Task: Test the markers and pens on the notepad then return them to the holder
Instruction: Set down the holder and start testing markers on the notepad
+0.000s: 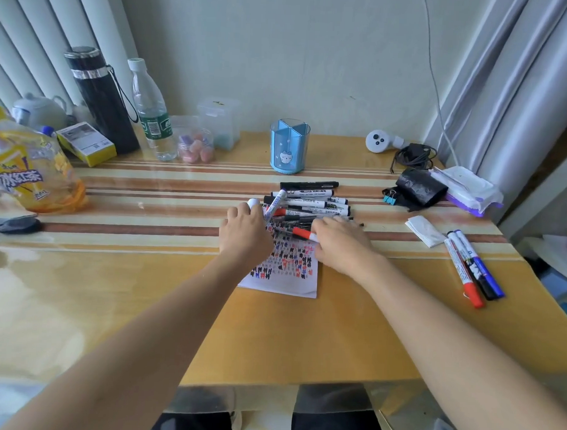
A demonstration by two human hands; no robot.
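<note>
Both bare forearms reach forward from the near table edge and meet at the notepad (283, 269), palms down, wrists low.

The left hand (245, 236) sits over the notepad's far left corner. Its fingers are curled round a white-ended marker (253, 203), whose rounded end sticks out past the knuckles, away from the person. A blue-printed marker (275, 204) leans steeply just beside those fingers; whether they hold it too is unclear.

The right hand (339, 244) covers the notepad's far right corner, fingers stretched toward the marker pile (311, 203). It lies over the barrel of a red-capped marker (302, 233), which runs left to right across the pad's far edge, cap to the left. Whether it pinches or only presses cannot be told.

The pile lies just beyond the notepad, long axes left to right. The blue holder (289, 147) stands upright beyond it. Three markers (473, 269) lie side by side well right of the notepad, caps toward the person.
</note>
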